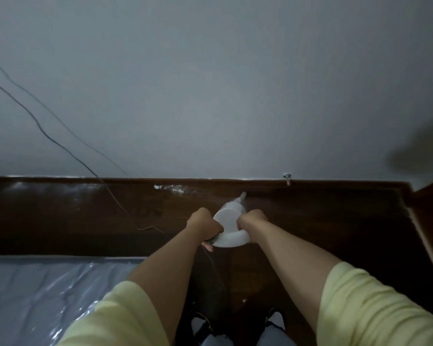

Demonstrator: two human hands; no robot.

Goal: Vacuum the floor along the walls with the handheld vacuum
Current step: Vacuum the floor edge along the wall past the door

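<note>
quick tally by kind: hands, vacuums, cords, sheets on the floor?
Hands: 2, left hand and right hand, both gripping the vacuum
White handheld vacuum: 1
Thin dark cord along the wall: 1
Shiny plastic sheet on the floor: 1
Total: 5

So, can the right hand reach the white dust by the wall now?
Probably yes: the dust lies just beyond the vacuum nozzle, nothing between, though the right hand grips the vacuum.

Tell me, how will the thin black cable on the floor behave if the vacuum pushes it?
The cable is probably floppy: it sags and curls at its end. It looks light, so the vacuum nozzle would likely drag or suck it rather than slide past.
</note>
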